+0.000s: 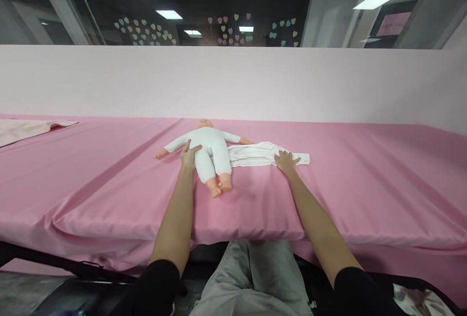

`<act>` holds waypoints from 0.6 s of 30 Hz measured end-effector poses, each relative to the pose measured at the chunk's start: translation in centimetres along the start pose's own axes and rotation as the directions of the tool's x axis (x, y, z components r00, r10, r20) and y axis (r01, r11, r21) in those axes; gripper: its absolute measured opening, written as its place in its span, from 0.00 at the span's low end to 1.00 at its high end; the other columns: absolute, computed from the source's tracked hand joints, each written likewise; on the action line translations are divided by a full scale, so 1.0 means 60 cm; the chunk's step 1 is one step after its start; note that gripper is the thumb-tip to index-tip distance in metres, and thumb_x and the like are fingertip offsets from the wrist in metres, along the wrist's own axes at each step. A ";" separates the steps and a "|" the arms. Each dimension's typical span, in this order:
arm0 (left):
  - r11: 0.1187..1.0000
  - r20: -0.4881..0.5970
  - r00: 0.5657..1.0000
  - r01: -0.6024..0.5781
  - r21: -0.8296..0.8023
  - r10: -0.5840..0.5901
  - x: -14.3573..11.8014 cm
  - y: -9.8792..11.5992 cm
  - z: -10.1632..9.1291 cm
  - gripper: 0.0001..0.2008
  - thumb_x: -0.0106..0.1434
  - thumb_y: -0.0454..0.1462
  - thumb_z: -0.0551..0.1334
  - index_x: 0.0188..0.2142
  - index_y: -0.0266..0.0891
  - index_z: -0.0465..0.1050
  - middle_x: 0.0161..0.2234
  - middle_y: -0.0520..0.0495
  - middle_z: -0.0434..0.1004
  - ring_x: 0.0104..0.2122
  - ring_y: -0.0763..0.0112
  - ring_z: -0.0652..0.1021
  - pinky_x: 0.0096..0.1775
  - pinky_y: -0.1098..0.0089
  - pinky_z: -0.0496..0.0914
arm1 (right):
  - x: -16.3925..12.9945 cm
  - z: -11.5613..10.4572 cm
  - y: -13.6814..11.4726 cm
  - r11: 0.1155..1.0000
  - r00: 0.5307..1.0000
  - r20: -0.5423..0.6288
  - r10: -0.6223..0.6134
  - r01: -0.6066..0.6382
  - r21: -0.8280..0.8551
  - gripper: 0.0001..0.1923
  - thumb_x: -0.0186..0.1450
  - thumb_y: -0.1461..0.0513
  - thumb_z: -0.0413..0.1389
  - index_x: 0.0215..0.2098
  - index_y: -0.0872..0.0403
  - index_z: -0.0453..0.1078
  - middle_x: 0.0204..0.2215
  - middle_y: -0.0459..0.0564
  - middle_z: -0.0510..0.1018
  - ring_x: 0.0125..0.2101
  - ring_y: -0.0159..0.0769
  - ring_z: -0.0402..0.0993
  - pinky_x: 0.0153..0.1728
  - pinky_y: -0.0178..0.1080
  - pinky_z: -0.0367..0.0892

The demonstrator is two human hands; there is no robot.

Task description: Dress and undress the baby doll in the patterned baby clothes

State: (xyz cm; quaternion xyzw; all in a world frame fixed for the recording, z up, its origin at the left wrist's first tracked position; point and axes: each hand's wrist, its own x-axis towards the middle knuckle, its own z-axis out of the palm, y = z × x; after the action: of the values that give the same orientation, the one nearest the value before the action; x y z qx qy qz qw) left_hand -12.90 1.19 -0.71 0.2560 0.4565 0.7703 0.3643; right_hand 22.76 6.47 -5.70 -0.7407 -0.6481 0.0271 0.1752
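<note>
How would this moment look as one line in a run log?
left hand: flat on doll | right hand: on white garment | surface: pink sheet

Doll [208, 153] lies on its back mid-tabletop [365, 184], head toward far edge, feet toward near edge. Folded garment [260, 154] lies just right of doll, touching its side. Left hand [188, 154] rests on doll's left flank; right hand [285, 161] on garment's right part. Cloth [25, 129] at far left corner. Wall [233, 82] behind far edge.
</note>
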 end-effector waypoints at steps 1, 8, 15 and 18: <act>1.000 0.019 1.000 0.011 0.013 -0.011 0.003 0.001 -0.006 0.36 0.42 0.25 0.67 0.53 0.43 0.66 0.49 0.44 0.71 0.40 0.66 0.76 0.44 0.63 0.73 | 0.001 0.001 0.001 1.000 1.000 0.000 -0.001 0.001 -0.007 0.22 0.67 0.56 0.35 0.54 0.49 0.60 0.56 0.52 0.62 0.59 0.48 0.47 0.55 0.67 0.34; 0.907 -0.081 0.994 -0.031 0.420 0.071 0.026 0.018 -0.048 0.24 0.40 0.26 0.69 0.40 0.35 0.74 0.43 0.39 0.75 0.42 0.58 0.76 0.45 0.59 0.71 | 0.003 0.000 0.003 0.999 1.000 0.025 -0.006 0.007 -0.034 0.22 0.67 0.56 0.35 0.54 0.50 0.59 0.56 0.52 0.61 0.59 0.46 0.48 0.55 0.66 0.36; 0.459 0.136 0.841 -0.414 0.786 0.524 -0.010 0.059 -0.014 0.17 0.54 0.29 0.55 0.43 0.34 0.72 0.45 0.40 0.74 0.48 0.60 0.71 0.54 0.58 0.61 | -0.002 -0.002 0.000 1.000 1.000 0.013 -0.007 0.007 -0.003 0.21 0.66 0.57 0.36 0.52 0.51 0.61 0.55 0.53 0.63 0.58 0.47 0.49 0.54 0.67 0.35; 0.271 0.681 0.675 -0.738 0.618 0.284 -0.061 0.041 0.050 0.18 0.58 0.33 0.52 0.47 0.33 0.70 0.47 0.42 0.73 0.47 0.67 0.72 0.52 0.67 0.63 | -0.008 -0.006 -0.003 0.999 1.000 -0.015 -0.011 0.012 0.045 0.19 0.66 0.58 0.38 0.49 0.54 0.63 0.53 0.55 0.64 0.57 0.47 0.50 0.54 0.65 0.37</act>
State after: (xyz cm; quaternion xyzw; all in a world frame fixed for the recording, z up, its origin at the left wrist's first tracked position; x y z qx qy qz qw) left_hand -9.30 -0.97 2.63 0.7053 0.5685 0.4235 -0.0045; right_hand 22.62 5.94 -5.40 -0.7330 -0.6502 0.0352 0.1968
